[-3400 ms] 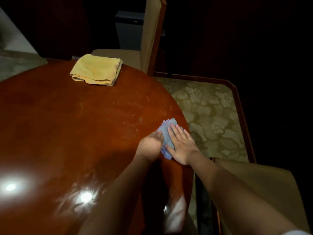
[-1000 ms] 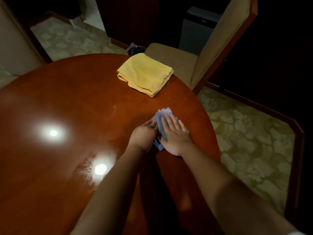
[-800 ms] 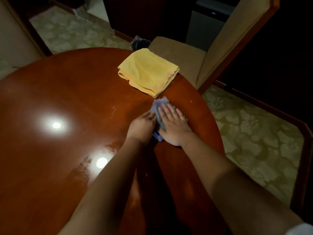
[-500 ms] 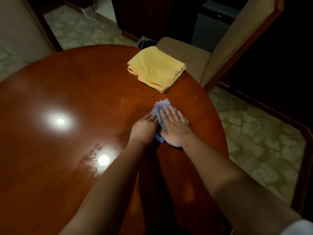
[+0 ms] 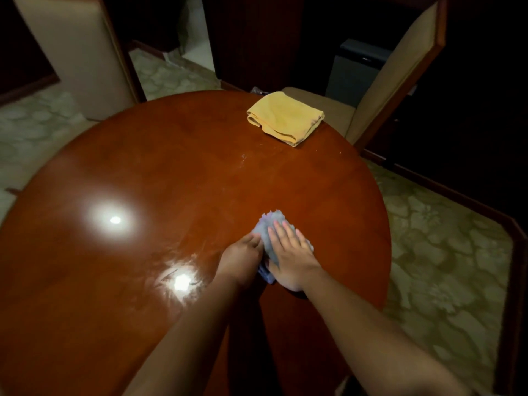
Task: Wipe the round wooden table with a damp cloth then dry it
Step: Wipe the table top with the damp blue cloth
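Observation:
The round wooden table [image 5: 160,167] is glossy reddish brown and fills most of the head view. A small blue cloth [image 5: 270,224] lies on its right half. My right hand [image 5: 288,252] presses flat on the cloth with fingers spread. My left hand [image 5: 243,258] is curled against the cloth's left edge and grips it. Most of the cloth is hidden under both hands. A folded yellow cloth [image 5: 285,117] rests near the table's far edge, apart from my hands.
An upholstered chair [image 5: 400,72] stands behind the yellow cloth at the far right. Another chair back [image 5: 74,52] rises at the far left. Patterned carpet [image 5: 443,252] lies right of the table. Two light reflections shine on the tabletop's left half.
Both hands have slid the blue cloth back toward me, away from the yellow cloth. The view has tilted up and shows more of the far room.

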`<move>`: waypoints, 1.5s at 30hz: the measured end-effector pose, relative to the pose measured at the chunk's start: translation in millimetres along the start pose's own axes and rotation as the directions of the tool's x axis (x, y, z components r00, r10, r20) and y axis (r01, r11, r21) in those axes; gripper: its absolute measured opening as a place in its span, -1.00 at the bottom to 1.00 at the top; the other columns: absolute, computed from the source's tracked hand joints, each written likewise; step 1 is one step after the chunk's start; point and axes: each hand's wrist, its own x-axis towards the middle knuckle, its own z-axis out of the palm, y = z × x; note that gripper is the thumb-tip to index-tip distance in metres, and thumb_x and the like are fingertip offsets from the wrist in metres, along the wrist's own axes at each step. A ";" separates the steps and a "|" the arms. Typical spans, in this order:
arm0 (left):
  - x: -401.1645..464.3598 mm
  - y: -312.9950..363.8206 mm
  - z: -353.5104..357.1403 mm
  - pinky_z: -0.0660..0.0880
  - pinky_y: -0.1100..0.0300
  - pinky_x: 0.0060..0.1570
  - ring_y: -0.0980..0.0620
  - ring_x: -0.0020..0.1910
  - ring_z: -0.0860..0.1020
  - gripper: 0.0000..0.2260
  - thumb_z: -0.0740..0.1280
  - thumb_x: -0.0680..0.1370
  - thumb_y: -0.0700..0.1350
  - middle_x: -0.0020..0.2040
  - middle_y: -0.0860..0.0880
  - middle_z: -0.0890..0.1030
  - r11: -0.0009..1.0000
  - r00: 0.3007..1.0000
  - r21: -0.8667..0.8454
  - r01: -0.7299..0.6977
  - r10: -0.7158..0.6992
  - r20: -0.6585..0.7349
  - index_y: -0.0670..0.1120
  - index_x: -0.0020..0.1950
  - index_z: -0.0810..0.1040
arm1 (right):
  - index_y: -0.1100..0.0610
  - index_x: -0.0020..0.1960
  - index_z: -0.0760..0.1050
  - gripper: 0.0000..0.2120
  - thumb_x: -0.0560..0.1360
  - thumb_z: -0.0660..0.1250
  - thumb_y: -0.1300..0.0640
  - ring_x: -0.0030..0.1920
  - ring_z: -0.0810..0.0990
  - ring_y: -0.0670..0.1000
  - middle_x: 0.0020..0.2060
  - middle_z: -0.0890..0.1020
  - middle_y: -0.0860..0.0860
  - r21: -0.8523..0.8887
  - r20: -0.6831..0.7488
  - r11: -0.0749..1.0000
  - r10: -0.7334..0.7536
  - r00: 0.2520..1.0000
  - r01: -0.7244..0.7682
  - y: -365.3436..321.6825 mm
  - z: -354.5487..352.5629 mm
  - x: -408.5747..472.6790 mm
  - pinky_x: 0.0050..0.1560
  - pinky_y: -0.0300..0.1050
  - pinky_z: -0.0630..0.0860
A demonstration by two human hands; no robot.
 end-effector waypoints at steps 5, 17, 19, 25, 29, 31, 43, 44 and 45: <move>-31.1 -5.8 -2.0 0.31 0.22 0.33 0.00 0.45 0.30 -0.53 0.29 0.55 -0.10 0.45 -0.09 0.36 0.998 0.996 -0.020 0.062 -0.061 0.067 -0.18 0.45 0.34 | 0.10 0.54 -0.34 -0.34 0.62 -0.07 -0.12 0.49 -0.38 0.01 0.52 -0.32 0.02 -0.017 0.016 1.000 -0.009 1.000 0.009 -23.7 10.0 -7.6 0.47 -0.01 -0.36; 7.4 -58.7 -7.1 0.60 0.14 -0.24 -0.06 0.09 0.61 -0.61 0.52 0.28 -0.22 0.00 -0.14 0.65 0.976 0.982 -0.109 0.191 -0.190 0.019 -0.28 0.08 0.62 | 0.08 0.54 -0.32 -0.32 0.61 -0.02 -0.11 0.51 -0.34 0.00 0.53 -0.28 -0.01 -0.087 -0.018 0.992 -0.091 0.996 0.090 -32.1 -16.3 68.6 0.49 -0.03 -0.31; 21.1 -68.9 -8.1 0.61 0.15 -0.27 -0.08 0.05 0.63 -0.55 0.55 0.21 -0.24 -0.02 -0.15 0.67 0.979 0.982 -0.082 0.187 -0.189 -0.025 -0.29 0.08 0.63 | 0.08 0.54 -0.32 -0.32 0.61 -0.02 -0.12 0.51 -0.34 0.00 0.53 -0.27 -0.01 -0.094 -0.019 0.991 -0.098 0.995 0.096 -28.4 -23.2 87.1 0.49 -0.02 -0.30; 69.1 -95.2 -14.0 0.50 0.30 -0.49 0.00 -0.18 0.68 -0.44 0.63 -0.12 -0.12 -0.21 -0.07 0.70 0.984 0.982 -0.037 0.176 -0.178 -0.059 -0.21 -0.15 0.70 | 0.10 0.53 -0.35 -0.33 0.62 -0.06 -0.13 0.51 -0.34 0.03 0.53 -0.30 0.02 -0.158 -0.039 0.981 -0.118 0.992 0.111 -16.8 -46.2 141.2 0.49 -0.01 -0.30; 104.0 -117.9 -18.6 0.49 0.30 -0.51 0.00 -0.19 0.68 -0.40 0.67 -0.15 -0.08 -0.22 -0.05 0.70 0.984 0.981 -0.017 0.175 -0.176 -0.081 -0.19 -0.15 0.71 | 0.09 0.53 -0.36 -0.33 0.62 -0.08 -0.15 0.50 -0.38 0.02 0.52 -0.33 0.02 -0.157 -0.035 0.980 -0.127 0.991 0.120 -8.0 -63.9 178.4 0.48 -0.01 -0.33; 122.1 -129.8 -19.1 0.50 0.29 -0.49 0.00 -0.20 0.68 -0.42 0.66 -0.13 -0.10 -0.22 -0.06 0.70 0.981 0.975 -0.008 0.194 -0.194 -0.106 -0.20 -0.14 0.70 | 0.08 0.53 -0.36 -0.34 0.62 -0.09 -0.16 0.49 -0.39 0.01 0.52 -0.33 0.01 -0.137 -0.034 0.983 -0.129 0.991 0.123 -2.7 -72.3 198.3 0.47 -0.01 -0.35; 223.2 -162.8 -27.2 0.42 0.11 0.19 -0.09 0.31 0.44 -0.61 0.37 0.48 -0.17 0.23 -0.12 0.56 0.929 0.924 -0.039 0.368 -0.370 -0.099 -0.19 0.30 0.50 | 0.08 0.54 -0.32 -0.33 0.62 -0.03 -0.12 0.51 -0.34 0.00 0.53 -0.29 -0.01 -0.134 -0.076 0.980 -0.159 0.984 0.148 39.1 -119.4 282.5 0.45 -0.05 -0.34; 227.8 -160.4 -28.2 0.41 0.12 0.20 -0.07 0.32 0.43 -0.62 0.36 0.49 -0.16 0.25 -0.11 0.54 0.928 0.924 -0.027 0.371 -0.372 -0.095 -0.18 0.30 0.49 | 0.09 0.54 -0.32 -0.33 0.62 -0.03 -0.12 0.51 -0.34 0.00 0.53 -0.29 0.00 -0.137 -0.074 0.980 -0.156 0.985 0.145 43.5 -121.2 283.8 0.45 -0.05 -0.34; 231.8 -158.2 -28.1 0.40 0.14 0.22 -0.05 0.35 0.40 -0.63 0.34 0.51 -0.15 0.28 -0.10 0.52 0.928 0.924 -0.011 0.373 -0.373 -0.089 -0.16 0.32 0.47 | 0.09 0.54 -0.32 -0.33 0.62 -0.03 -0.12 0.51 -0.34 0.00 0.53 -0.28 0.00 -0.140 -0.072 0.980 -0.152 0.986 0.141 47.4 -122.4 283.5 0.45 -0.05 -0.34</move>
